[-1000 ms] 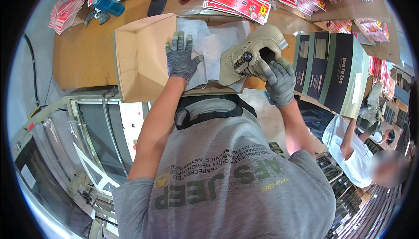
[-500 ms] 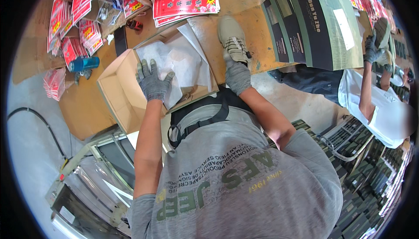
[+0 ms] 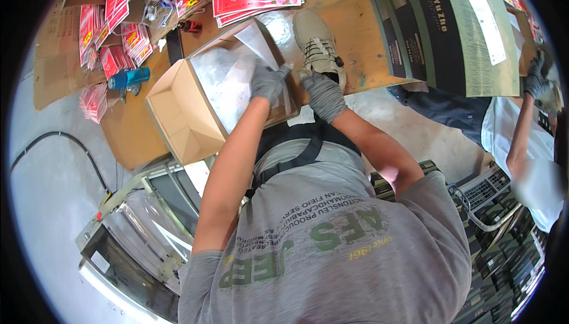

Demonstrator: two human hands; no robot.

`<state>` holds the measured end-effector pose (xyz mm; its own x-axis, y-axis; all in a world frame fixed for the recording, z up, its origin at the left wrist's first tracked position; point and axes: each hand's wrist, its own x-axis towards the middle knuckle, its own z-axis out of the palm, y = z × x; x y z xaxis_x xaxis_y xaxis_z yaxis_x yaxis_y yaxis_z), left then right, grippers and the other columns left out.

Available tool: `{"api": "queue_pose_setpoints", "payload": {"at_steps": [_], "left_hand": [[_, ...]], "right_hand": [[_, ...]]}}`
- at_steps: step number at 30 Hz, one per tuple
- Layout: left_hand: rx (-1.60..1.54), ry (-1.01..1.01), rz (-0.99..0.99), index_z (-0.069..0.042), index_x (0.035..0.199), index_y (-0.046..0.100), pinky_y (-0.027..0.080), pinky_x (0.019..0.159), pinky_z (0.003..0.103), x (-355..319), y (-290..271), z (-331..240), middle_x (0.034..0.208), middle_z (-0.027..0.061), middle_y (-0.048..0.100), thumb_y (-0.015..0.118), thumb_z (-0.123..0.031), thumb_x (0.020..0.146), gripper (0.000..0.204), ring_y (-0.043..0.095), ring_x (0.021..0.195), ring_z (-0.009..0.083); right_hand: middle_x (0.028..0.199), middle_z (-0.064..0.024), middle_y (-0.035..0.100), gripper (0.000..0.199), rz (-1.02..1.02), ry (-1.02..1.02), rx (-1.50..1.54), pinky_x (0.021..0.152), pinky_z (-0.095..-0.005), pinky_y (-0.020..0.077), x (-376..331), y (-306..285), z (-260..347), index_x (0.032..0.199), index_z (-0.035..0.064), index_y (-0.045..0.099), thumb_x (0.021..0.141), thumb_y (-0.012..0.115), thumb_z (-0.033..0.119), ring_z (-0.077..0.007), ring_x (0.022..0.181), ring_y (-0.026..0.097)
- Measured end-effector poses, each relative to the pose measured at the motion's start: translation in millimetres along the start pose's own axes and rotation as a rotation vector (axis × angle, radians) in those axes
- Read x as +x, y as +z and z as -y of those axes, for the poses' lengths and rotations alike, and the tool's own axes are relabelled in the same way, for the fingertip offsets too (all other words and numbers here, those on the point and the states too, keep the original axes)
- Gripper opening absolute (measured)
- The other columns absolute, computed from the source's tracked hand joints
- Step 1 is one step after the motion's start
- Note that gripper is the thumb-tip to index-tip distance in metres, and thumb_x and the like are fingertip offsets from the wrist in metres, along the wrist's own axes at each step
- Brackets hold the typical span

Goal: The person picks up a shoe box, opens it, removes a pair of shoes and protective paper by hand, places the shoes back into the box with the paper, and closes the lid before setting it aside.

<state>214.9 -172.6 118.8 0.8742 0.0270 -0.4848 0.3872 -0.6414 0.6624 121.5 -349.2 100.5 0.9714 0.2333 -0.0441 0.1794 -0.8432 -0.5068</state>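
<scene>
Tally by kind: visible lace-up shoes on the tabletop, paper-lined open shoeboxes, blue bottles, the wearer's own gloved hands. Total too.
Beige lace-up shoe: 1
Paper-lined open shoebox: 1
Blue bottle: 1
Gloved hands, left hand and right hand: 2
Total: 5

At the near edge of the desk (image 3: 363, 45), the right hand (image 3: 324, 96) hides part of the beige shoe (image 3: 313, 32). The left hand (image 3: 269, 82) is blurred; white paper (image 3: 216, 81) hides what lies beneath. Toward the right end, the dark boxes (image 3: 435, 25) run past the picture's top.
</scene>
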Motion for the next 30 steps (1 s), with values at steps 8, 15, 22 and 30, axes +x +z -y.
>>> {"api": "queue_pose_setpoints", "payload": {"at_steps": [8, 15, 22, 30], "left_hand": [[-0.477, -0.056, 0.046, 0.000, 0.123, 0.067, 0.052, 0.089, 0.036, -56.9, -58.5, -10.1, 0.117, 0.0110, 0.069, 0.075, -0.015, 0.088, 0.038, 0.065, 0.102, 0.0203], [-0.430, -0.051, -0.177, 0.004, 0.128, 0.064, 0.051, 0.096, 0.035, -99.4, -285.7, 112.6, 0.115, 0.0110, 0.067, 0.077, -0.034, 0.085, 0.058, 0.065, 0.104, 0.0236], [0.023, -0.599, -0.504, 0.004, 0.119, 0.064, 0.055, 0.086, 0.039, -117.8, -442.1, 311.5, 0.108, 0.0145, 0.071, 0.050, -0.019, 0.100, 0.033, 0.069, 0.094, 0.0274], [0.659, 0.850, -0.704, -0.010, 0.136, 0.053, 0.045, 0.105, 0.045, -104.0, -295.8, 205.4, 0.133, 0.0118, 0.059, 0.055, -0.018, 0.101, 0.036, 0.055, 0.124, 0.0317]], "right_hand": [[0.114, -0.0220, 0.066, 0.037, -0.034, 0.078, 0.028, 0.090, -0.0489, 0.0508, -10.1, -8.7, -9.9, 0.125, 0.0045, 0.064, 0.089, 0.055, 0.007, -0.0392, 0.104, 0.064], [0.104, -0.0146, 0.073, 0.024, -0.402, 0.295, 0.472, 0.081, -0.0311, 0.0564, -21.2, -57.2, 46.0, 0.118, 0.0063, 0.069, 0.096, 0.063, 0.011, -0.0244, 0.092, 0.073], [0.101, -0.0193, 0.072, 0.029, 0.088, 0.437, 0.674, 0.081, -0.0387, 0.0551, 38.1, -8.4, 95.2, 0.117, 0.0015, 0.068, 0.091, 0.064, 0.014, -0.0304, 0.094, 0.071], [0.112, -0.0091, 0.068, 0.049, 0.177, 0.485, 1.055, 0.088, -0.0309, 0.0544, 79.6, 120.2, 104.5, 0.126, 0.0035, 0.057, 0.079, 0.073, 0.007, -0.0184, 0.097, 0.065]]}}
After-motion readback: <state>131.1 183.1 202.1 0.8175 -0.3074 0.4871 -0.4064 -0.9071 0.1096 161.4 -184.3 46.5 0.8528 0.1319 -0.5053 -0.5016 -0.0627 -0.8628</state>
